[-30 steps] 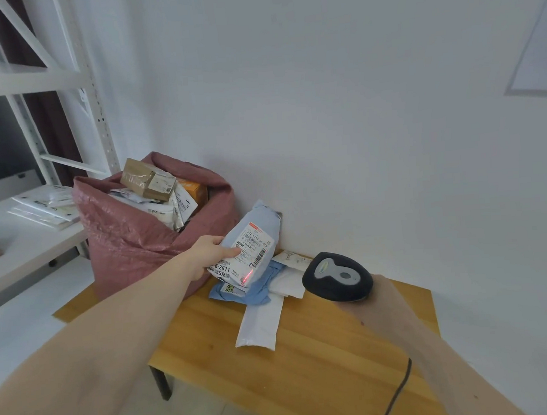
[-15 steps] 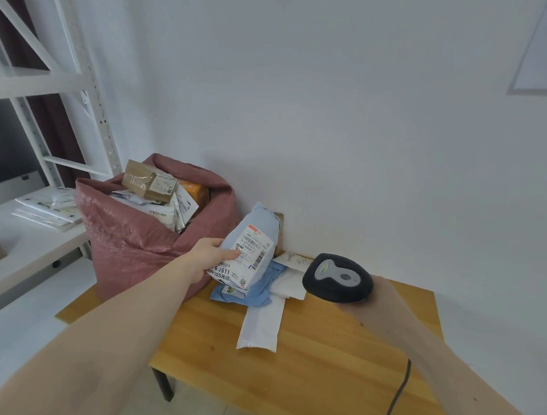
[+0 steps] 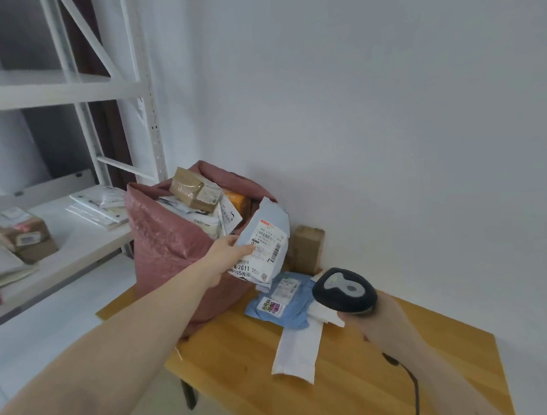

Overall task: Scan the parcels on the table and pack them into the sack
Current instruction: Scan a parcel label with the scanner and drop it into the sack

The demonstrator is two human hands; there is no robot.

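My left hand [image 3: 228, 250] grips a pale grey mailer parcel [image 3: 265, 240] with a white barcode label, held in the air beside the rim of the pink sack [image 3: 167, 242]. The sack stands on the left end of the wooden table [image 3: 361, 380] and is heaped with several parcels. My right hand [image 3: 377, 317] holds a black barcode scanner [image 3: 344, 290] over the table, its cable trailing toward me. On the table lie a blue mailer [image 3: 286, 304], a white mailer [image 3: 298, 349] and a small brown box [image 3: 308, 248] against the wall.
White metal shelving [image 3: 60, 90] stands to the left, its shelf carrying brown boxes [image 3: 19, 234] and flat white envelopes [image 3: 98, 204]. The wall runs right behind the table. The table's right half shows bare wood.
My left hand has lifted the grey mailer up and left, from the pile to the sack's rim. The scanner's red line on the label is gone. The brown box behind is now uncovered.
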